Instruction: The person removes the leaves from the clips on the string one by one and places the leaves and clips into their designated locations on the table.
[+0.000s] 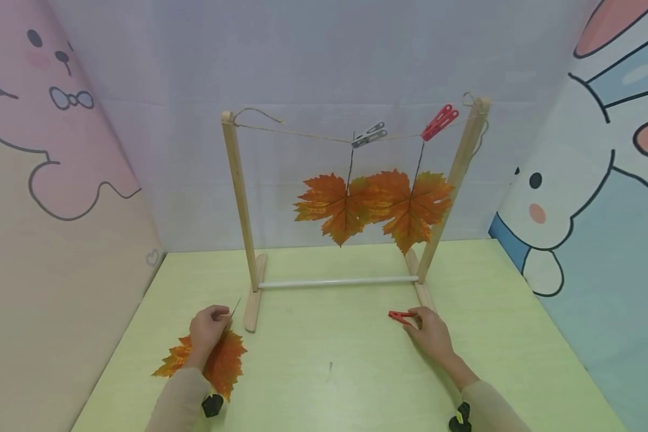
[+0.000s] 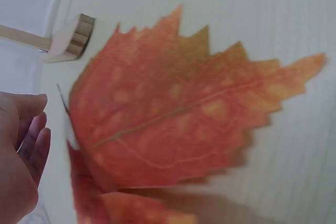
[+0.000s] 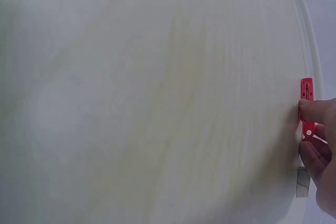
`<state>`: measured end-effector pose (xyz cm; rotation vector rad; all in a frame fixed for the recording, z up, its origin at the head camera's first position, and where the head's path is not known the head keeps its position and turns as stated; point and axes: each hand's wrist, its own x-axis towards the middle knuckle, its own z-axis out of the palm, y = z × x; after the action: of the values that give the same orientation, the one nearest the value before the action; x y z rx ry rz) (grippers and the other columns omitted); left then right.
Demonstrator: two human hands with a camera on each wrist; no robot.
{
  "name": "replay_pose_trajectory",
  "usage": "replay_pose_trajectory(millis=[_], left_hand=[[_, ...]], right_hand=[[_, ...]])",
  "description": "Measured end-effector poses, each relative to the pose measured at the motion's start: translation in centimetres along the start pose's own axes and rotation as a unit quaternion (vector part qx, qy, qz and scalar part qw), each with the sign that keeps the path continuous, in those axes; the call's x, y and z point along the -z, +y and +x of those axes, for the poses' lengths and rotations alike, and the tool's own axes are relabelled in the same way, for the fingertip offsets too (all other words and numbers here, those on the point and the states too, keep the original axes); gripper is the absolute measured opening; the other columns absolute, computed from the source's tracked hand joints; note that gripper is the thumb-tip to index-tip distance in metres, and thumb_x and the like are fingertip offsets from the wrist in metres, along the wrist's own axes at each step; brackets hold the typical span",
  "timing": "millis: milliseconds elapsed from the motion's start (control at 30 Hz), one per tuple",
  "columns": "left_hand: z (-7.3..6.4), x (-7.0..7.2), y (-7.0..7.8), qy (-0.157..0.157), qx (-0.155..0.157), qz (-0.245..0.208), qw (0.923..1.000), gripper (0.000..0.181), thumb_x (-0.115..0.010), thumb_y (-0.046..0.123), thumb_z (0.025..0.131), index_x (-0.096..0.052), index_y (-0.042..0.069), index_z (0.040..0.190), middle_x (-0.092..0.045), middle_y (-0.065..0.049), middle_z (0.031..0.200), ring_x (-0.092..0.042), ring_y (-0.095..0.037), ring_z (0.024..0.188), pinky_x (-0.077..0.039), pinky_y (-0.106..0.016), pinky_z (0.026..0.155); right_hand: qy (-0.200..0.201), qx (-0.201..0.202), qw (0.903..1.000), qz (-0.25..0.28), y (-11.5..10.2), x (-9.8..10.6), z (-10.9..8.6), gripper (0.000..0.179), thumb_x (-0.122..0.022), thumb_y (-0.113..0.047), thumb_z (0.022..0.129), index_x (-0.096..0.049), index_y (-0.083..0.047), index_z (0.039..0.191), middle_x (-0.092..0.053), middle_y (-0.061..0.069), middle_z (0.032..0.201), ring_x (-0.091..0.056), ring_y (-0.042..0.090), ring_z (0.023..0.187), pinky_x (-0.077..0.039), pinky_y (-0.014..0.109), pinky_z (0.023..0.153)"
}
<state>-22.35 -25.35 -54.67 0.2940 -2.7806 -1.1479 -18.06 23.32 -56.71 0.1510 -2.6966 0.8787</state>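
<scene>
At the front left, my left hand is bent over an orange maple leaf, with thumb and fingertips at its thin dark stem. Close up in the left wrist view, the leaf shows one broad red lobe, and the fingers are at the left edge. My right hand pinches a red clothespin between thumb and fingers, low over the table near the rack's right foot. The right wrist view shows that clothespin at its right edge.
A wooden rack stands at the back with a string between its posts. A grey clothespin and a red clothespin hold two maple leaves there. A white rod joins the feet on the pale table.
</scene>
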Motion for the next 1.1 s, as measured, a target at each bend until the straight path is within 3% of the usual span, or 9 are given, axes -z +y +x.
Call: replay_pose_trajectory(millis=[233, 433, 767, 933, 1100], left_hand=[[0.7, 1.3, 2.2, 0.06, -0.068, 0.007, 0.9959, 0.014, -0.065, 0.007, 0.081, -0.068, 0.002, 0.093, -0.068, -0.013, 0.087, -0.062, -0.027, 0.079, -0.046, -0.035, 0.066], [1.3, 2.9, 5.6, 0.088, -0.104, -0.022, 0.9904, 0.013, -0.067, 0.005, 0.079, -0.069, 0.002, 0.092, -0.069, -0.013, 0.085, -0.064, -0.026, 0.077, -0.045, -0.028, 0.063], [1.9, 4.6, 11.4, 0.098, -0.182, -0.079, 0.9752, 0.011, -0.069, 0.004, 0.077, -0.07, 0.003, 0.087, -0.069, -0.01, 0.085, -0.061, -0.01, 0.071, -0.044, -0.011, 0.058], [1.9, 4.5, 13.4, 0.106, -0.23, -0.061, 0.9655, 0.012, -0.069, 0.0, 0.074, -0.07, 0.002, 0.086, -0.069, -0.011, 0.083, -0.064, -0.02, 0.072, -0.048, -0.019, 0.058], [2.2, 4.2, 14.9, 0.108, -0.281, -0.041, 0.9525, 0.012, -0.069, -0.003, 0.073, -0.07, 0.0, 0.085, -0.069, -0.012, 0.082, -0.064, -0.025, 0.071, -0.052, -0.03, 0.057]], right_hand=[[-0.007, 0.003, 0.9999, -0.006, 0.2, 0.0, 0.1, 0.03, -0.077, -0.006, 0.068, -0.065, 0.001, 0.094, -0.054, 0.003, 0.071, -0.044, 0.011, 0.06, -0.036, 0.027, 0.052], [-0.03, -0.009, 0.9995, 0.003, 0.2, 0.3, 0.4, 0.032, -0.075, -0.008, 0.071, -0.063, 0.002, 0.099, -0.054, 0.003, 0.071, -0.045, 0.011, 0.061, -0.037, 0.027, 0.053], [-0.069, -0.017, 0.9972, 0.025, -0.6, 1.9, 1.6, 0.038, -0.07, -0.011, 0.076, -0.058, 0.006, 0.107, -0.062, 0.015, 0.095, -0.059, 0.023, 0.077, -0.048, 0.039, 0.066], [-0.071, 0.004, 0.9974, 0.008, -1.3, 3.2, 2.4, 0.038, -0.07, -0.011, 0.077, -0.058, 0.006, 0.109, -0.062, 0.017, 0.098, -0.059, 0.026, 0.08, -0.048, 0.039, 0.065], [-0.053, 0.055, 0.997, -0.009, -2.1, 4.7, 3.5, 0.039, -0.072, -0.01, 0.075, -0.057, 0.006, 0.108, -0.061, 0.018, 0.098, -0.06, 0.028, 0.079, -0.05, 0.04, 0.064]])
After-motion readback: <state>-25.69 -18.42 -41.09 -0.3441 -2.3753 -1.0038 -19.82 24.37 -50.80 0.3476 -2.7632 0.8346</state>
